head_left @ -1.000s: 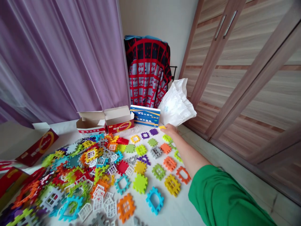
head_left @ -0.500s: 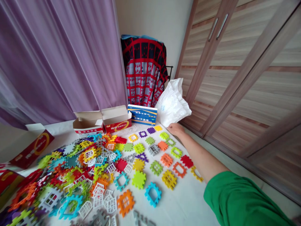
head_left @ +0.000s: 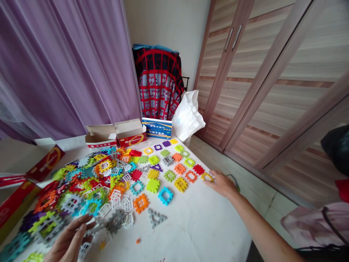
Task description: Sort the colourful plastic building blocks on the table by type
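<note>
Colourful plastic waffle-block pieces lie in a heaped pile on a white sheet, with a looser spread of single pieces to its right. My left hand is at the bottom left, fingers spread, just over grey pieces at the pile's near edge. It holds nothing that I can see. My right hand rests at the sheet's right edge, fingertips against a yellow frame piece. A grey triangular piece lies apart on the sheet.
Opened red-and-white cardboard boxes and a blue box stand along the back edge, beside a white plastic bag. A purple curtain hangs left, wardrobe doors stand right, and pink cloth shows at lower right.
My right hand has moved from the back of the sheet to its near right edge, and the green sleeve has left view. My left hand has come into view. The view has shifted back and left.
</note>
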Available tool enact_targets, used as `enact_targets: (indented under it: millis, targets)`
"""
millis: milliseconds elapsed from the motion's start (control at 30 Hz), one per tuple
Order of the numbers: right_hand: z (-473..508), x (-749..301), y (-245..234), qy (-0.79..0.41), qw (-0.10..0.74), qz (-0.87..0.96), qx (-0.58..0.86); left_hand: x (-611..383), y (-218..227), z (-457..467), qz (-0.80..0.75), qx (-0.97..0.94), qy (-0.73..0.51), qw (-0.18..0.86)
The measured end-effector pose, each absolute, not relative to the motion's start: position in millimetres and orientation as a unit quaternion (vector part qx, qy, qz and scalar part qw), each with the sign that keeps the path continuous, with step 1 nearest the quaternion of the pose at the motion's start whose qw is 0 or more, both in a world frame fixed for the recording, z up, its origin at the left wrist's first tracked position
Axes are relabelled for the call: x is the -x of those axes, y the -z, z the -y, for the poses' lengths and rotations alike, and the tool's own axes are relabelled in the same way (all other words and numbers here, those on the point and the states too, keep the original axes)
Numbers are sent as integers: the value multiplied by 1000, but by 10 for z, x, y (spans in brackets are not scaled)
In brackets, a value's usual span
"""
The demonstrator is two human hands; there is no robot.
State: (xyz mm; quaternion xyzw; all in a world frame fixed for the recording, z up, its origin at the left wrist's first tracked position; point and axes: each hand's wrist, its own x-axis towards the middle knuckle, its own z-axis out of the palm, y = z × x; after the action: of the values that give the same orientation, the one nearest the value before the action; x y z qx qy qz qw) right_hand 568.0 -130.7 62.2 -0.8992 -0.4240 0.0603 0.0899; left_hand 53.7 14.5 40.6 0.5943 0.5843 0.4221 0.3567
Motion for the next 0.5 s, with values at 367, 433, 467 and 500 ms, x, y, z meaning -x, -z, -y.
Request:
enact_targets:
  millis: [367, 433, 467, 500]
  targets:
    - [1348, -5583, -578, -54, 135, 385, 911, -368, -533, -831, -597, -774, -212, -11]
    - [1244, -5595, -667, -68, 190, 381, 902, -347, -458, -851, -594, -778, -205, -27]
    - [1144, -5585, -726, -74, 215, 387, 894, -336, -435, -853, -591, -781, -200, -32]
    - [1008, -5563, -790, -80, 236, 397, 883, -328, -423, -854, -589, -783, -198, -35]
